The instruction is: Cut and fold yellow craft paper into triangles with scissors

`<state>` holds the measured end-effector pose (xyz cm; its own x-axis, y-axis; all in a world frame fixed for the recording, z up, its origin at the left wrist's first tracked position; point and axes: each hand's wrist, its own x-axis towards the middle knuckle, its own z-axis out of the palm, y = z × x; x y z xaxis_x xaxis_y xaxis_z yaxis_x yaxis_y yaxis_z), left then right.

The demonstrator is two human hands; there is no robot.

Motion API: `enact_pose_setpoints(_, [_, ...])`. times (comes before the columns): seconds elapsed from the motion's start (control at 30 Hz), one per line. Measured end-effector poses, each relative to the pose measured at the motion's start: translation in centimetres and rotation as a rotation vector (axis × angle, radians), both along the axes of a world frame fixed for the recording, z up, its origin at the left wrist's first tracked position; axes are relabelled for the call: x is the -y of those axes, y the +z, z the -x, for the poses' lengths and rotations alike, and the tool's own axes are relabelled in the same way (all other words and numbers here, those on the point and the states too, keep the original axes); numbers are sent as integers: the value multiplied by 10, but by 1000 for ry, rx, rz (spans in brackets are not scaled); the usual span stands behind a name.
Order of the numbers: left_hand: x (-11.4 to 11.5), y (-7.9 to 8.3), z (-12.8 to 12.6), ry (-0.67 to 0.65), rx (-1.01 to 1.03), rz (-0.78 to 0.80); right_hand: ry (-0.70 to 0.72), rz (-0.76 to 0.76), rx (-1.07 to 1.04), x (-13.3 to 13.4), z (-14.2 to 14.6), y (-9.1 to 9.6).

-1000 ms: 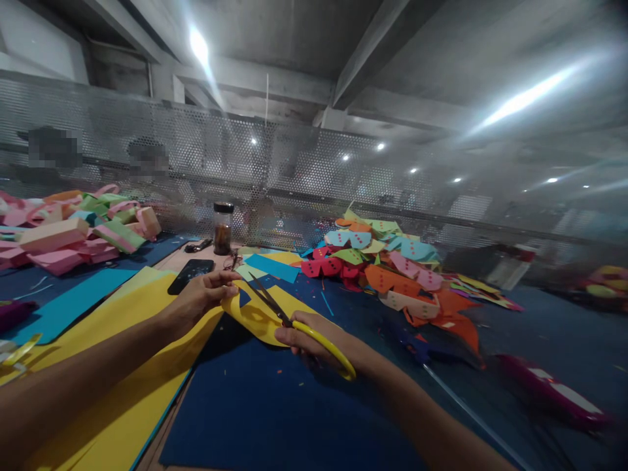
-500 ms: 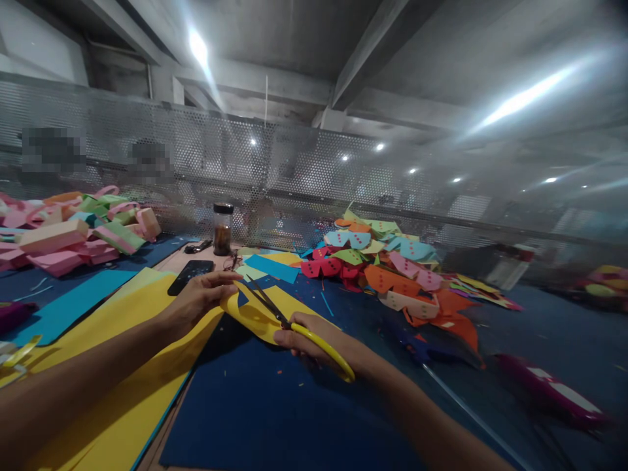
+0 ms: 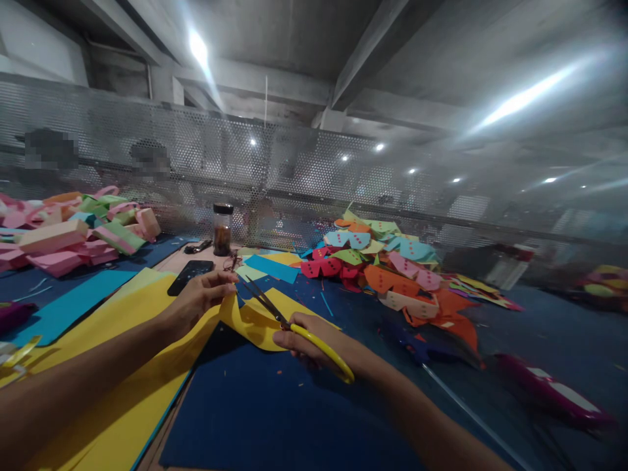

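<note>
My left hand [image 3: 199, 304] pinches the raised edge of a large yellow paper sheet [image 3: 122, 366], which spreads across the left side of the table. In my right hand [image 3: 314, 337] is a pair of scissors [image 3: 324, 348] with yellow handles, its dark blades pointing up and left toward my left fingertips. The blades lie against a curling, partly cut yellow strip [image 3: 252, 327] that hangs between my hands. How far apart the blades are is hard to make out. A black phone [image 3: 191, 276] lies just behind my left hand.
A jar [image 3: 222, 229] with a dark lid stands at the back by a perforated metal screen [image 3: 294, 170]. Folded paper pieces [image 3: 73, 232] are heaped at the left, cut colored paper shapes [image 3: 392, 261] at the right. A purple tool [image 3: 554, 389] and a blue tool [image 3: 432, 347] lie at the right.
My left hand has drawn slightly left and down, and the yellow paper near the blades has shifted and folded with it. The right hand and scissors stay nearly in place.
</note>
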<state>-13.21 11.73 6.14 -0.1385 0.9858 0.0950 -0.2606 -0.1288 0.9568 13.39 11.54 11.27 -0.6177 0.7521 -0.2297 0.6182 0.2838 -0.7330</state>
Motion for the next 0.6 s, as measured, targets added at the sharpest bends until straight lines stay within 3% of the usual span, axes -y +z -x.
enact_pose_setpoints(0.6, [0,0,1,-21,24,-33,-5,-18,12,-2,0,-6])
